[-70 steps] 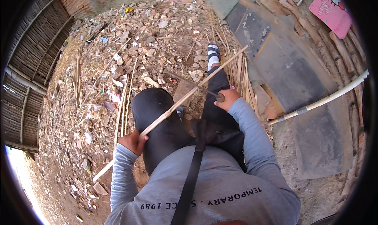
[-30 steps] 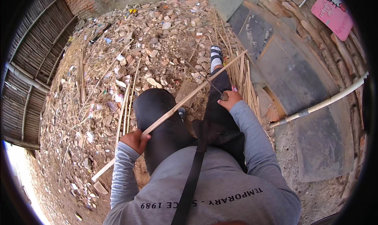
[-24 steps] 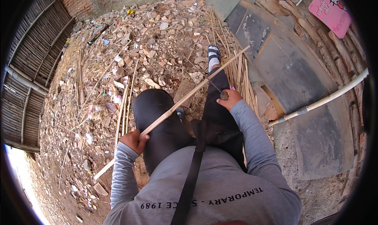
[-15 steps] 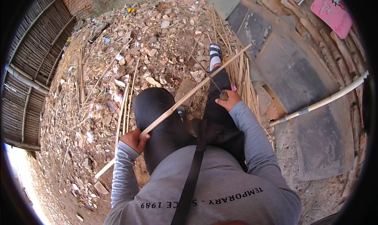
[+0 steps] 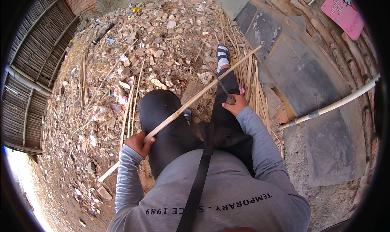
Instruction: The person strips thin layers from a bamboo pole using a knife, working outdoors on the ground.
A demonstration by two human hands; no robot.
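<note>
A long, pale bamboo strip [image 5: 194, 99] slants across my thighs, from the ground at lower left up to the far right. My left hand [image 5: 139, 144] is closed around its lower part, beside my left knee. In my right hand [image 5: 237, 105], closed over my right thigh, is the round handle end of a long-bladed knife [image 5: 221, 85]. Its thin dark blade points away and to the left, crossing the strip near the strip's middle. Whether blade and strip touch, I cannot tell.
Stones, brick pieces and litter [image 5: 162, 49] cover the ground ahead. More bamboo strips [image 5: 254, 90] lie along my right leg, and a few [image 5: 131, 106] lie left of my knee. Dark flat panels [image 5: 302, 73] and a pale pole [image 5: 337, 104] are at right. A bamboo wall [image 5: 36, 41] stands left.
Both hands keep their hold and the bamboo strip stays in place. The knife's blade has shifted very slightly to the right.
</note>
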